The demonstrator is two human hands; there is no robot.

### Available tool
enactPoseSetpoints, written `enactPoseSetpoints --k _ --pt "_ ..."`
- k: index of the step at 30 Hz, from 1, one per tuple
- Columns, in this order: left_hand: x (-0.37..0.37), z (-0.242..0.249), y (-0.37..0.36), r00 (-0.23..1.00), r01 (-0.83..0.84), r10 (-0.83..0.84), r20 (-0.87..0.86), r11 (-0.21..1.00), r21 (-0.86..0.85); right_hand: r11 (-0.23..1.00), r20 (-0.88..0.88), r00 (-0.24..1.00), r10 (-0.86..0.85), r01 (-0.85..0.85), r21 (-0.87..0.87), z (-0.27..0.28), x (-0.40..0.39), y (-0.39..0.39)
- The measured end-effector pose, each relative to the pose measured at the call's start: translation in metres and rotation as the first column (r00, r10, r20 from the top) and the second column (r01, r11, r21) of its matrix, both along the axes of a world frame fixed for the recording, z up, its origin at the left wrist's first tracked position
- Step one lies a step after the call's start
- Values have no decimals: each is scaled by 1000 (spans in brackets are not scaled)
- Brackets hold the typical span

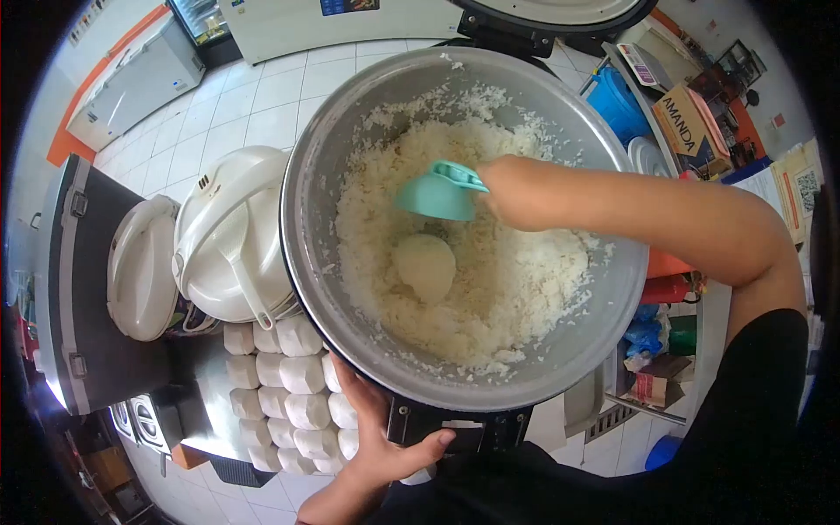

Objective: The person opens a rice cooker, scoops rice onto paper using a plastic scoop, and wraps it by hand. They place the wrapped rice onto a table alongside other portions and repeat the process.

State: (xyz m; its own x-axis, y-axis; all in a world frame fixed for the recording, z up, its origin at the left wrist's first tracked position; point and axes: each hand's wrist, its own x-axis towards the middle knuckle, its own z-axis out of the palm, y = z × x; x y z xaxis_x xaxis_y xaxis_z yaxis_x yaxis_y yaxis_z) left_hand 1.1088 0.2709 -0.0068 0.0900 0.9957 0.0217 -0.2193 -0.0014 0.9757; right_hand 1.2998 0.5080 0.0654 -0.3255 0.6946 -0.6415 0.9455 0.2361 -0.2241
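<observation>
A large grey metal pot holds white cooked rice. My right hand is closed on the handle of a teal scoop, which is over the rice near the pot's middle. Just below the scoop, a pale rounded paddle or scoop head rests on the rice; its other end is not visible. My left hand is at the pot's lower left, its palm and fingers against the outside by the black handle bracket, with the thumb stretched out over the bracket.
Rows of white wrapped packs stand left of the pot. Beyond them are a white lid with a white ladle on it and a dark insulated box. At the right are a blue bucket and a cardboard box.
</observation>
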Motion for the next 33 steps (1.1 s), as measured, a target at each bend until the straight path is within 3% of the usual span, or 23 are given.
enactPoseSetpoints --k 2,3,6,7,9,16,19,21,24,28,30,33 --pt "2 3 4 1000 -7 6 13 1000 17 952 227 926 300 -304 -19 -18 6 8" --pt "2 4 4 1000 -19 19 21 1000 21 946 314 896 313 -322 -25 -22 -1 1" --pt "3 4 4 999 -22 21 46 1000 21 922 272 882 386 -375 -93 -45 -14 3" --pt "3 3 3 999 -25 24 45 999 24 922 272 881 388 -378 -90 -48 -12 7" --pt "1 0 3 999 -12 11 31 999 32 962 67 983 170 -151 -229 -47 -4 16" --pt "2 -2 2 1000 -9 8 10 998 60 944 81 952 295 -278 -179 -17 -9 -45" --pt "3 -3 3 1000 -22 21 13 997 77 915 -5 930 366 -361 -181 2 -17 -68" --pt "5 -3 4 999 -34 33 21 996 84 945 -127 989 77 -113 -305 15 -19 -77" --pt "5 -4 5 998 -43 40 37 996 74 936 -91 996 -16 -17 -352 33 -18 -81" --pt "6 -4 3 997 -56 54 55 998 31 958 -107 994 3 -33 -285 52 -9 -91" --pt "6 -5 4 997 -60 57 46 997 52 977 -240 969 52 -99 -188 54 1 -97" --pt "6 -1 8 996 -47 41 82 996 70 986 -304 948 100 -136 -101 63 13 -105"
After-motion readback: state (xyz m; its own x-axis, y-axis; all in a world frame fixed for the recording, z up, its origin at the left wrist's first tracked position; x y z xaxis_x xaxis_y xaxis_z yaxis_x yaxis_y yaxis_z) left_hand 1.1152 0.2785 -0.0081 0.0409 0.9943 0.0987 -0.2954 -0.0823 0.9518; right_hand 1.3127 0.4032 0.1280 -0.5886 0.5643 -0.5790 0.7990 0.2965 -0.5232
